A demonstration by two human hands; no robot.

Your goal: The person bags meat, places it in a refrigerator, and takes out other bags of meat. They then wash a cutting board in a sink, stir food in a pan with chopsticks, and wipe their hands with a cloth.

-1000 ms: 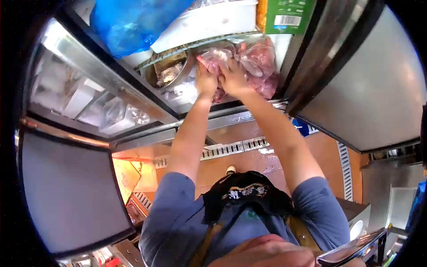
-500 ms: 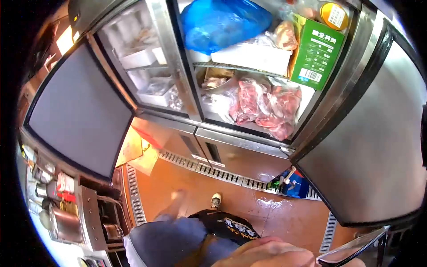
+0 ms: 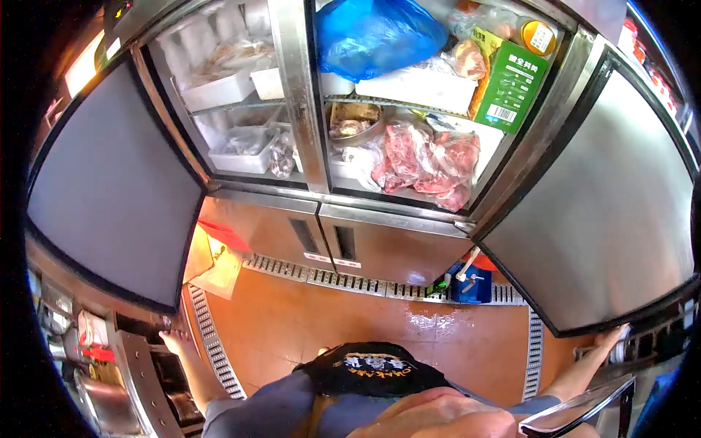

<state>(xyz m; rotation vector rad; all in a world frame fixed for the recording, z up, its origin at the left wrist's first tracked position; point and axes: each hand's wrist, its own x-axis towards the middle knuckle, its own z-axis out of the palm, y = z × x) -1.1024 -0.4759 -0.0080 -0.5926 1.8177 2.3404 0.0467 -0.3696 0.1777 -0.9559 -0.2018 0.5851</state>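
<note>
An upright steel freezer (image 3: 299,109) stands before me with its two upper doors swung wide. My left hand (image 3: 177,341) is just below the lower edge of the left door (image 3: 117,190), fingers apart. Close under the bottom edge of the right door (image 3: 599,212) is my right hand (image 3: 610,338), its fingers partly hidden. On the shelves are a blue plastic bag (image 3: 376,36), a green box (image 3: 513,86), bagged red meat (image 3: 431,160), a metal bowl (image 3: 355,124) and white trays (image 3: 219,91).
Two shut lower doors (image 3: 394,241) are beneath the open compartments. Drain grating (image 3: 343,283) borders the orange floor (image 3: 292,321), which has a wet patch. A blue container (image 3: 472,286) sits at the freezer's foot. Left is a steel counter (image 3: 146,372) with pots; a cardboard piece (image 3: 219,274) stands behind the left door.
My left arm has swung out from over the floor to the left door's lower edge. My right hand has come into view by the right door. The view has shifted slightly, showing more freezer shelf.
</note>
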